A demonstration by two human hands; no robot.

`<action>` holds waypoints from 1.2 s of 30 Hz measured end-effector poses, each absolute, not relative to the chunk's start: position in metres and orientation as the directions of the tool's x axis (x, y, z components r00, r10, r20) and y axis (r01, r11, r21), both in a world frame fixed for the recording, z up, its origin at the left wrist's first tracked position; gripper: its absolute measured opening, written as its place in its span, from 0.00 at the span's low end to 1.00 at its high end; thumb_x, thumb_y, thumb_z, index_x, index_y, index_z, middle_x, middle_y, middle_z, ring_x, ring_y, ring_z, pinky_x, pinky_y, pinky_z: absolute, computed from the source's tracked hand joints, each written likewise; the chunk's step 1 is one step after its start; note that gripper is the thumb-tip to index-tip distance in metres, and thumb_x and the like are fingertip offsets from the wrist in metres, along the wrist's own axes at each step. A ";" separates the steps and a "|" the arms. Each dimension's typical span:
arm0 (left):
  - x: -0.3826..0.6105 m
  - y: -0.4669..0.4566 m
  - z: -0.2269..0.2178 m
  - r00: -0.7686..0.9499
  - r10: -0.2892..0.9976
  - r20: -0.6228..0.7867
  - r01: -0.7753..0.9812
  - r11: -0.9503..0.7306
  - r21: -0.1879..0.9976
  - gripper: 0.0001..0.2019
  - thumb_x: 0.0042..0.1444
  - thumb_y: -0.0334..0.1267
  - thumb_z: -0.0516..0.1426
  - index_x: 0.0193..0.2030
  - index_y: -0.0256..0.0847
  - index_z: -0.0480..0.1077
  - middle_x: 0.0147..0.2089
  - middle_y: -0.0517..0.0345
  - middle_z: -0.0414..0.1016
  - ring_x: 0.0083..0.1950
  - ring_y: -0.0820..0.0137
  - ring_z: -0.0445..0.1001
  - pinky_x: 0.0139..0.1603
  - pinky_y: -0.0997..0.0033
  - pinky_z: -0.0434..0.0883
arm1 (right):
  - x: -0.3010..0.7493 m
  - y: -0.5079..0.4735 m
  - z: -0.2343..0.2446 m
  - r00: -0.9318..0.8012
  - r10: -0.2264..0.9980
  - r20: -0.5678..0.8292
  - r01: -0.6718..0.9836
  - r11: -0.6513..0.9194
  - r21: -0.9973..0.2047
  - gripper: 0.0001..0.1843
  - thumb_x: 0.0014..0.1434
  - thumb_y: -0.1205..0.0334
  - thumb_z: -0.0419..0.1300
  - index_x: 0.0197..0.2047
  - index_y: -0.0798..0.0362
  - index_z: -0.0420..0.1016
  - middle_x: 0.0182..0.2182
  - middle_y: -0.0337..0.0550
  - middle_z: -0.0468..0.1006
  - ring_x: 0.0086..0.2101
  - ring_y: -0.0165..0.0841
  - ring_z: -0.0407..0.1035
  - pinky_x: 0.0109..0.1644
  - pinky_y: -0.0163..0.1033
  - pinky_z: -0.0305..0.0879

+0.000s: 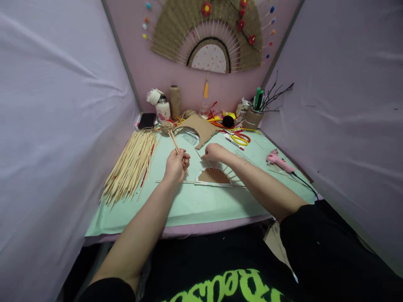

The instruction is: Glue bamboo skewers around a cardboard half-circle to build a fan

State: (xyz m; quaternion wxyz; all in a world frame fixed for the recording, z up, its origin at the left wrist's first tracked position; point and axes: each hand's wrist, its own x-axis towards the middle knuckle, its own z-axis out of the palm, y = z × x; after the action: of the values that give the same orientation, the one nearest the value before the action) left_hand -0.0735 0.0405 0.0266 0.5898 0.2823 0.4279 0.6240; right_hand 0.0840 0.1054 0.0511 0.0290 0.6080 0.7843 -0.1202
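My left hand point(177, 163) is closed round a few thin wooden sticks point(173, 140), which slant up and away out of the fist. Just to the right, my right hand point(215, 152) pinches a single stick point(198, 154) that leans up to the left. Below this hand lies a cardboard half-circle point(214, 176) edged in white. Several sticks fan out from its curved edge, partly hidden by my right forearm. Another stick point(170, 182) lies flat by its straight edge.
On the left lies a large pile of wooden sticks point(129, 167). A cut cardboard piece point(201, 126), scissors point(241, 139), twine point(166, 126) and a bottle point(163, 110) are at the back. A pink glue gun point(280, 161) with a cord lies right. A finished fan point(209, 33) hangs behind.
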 end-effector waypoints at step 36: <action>-0.073 0.038 0.030 -0.148 0.974 -0.173 -0.519 0.072 0.852 0.06 0.63 0.34 0.55 0.35 0.39 0.61 0.21 0.66 0.67 0.17 0.82 0.59 0.20 0.84 0.55 | 0.057 0.126 0.047 -0.179 0.971 -0.160 0.971 0.148 -0.189 0.16 0.54 0.58 0.59 0.41 0.57 0.82 0.37 0.53 0.82 0.40 0.39 0.75 0.37 0.34 0.64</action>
State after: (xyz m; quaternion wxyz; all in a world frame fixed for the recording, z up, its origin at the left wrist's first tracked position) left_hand -0.0727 0.0384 0.0305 0.5955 0.2670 0.4259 0.6267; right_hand 0.0569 0.1258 0.0467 0.0003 0.6407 0.7575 -0.1249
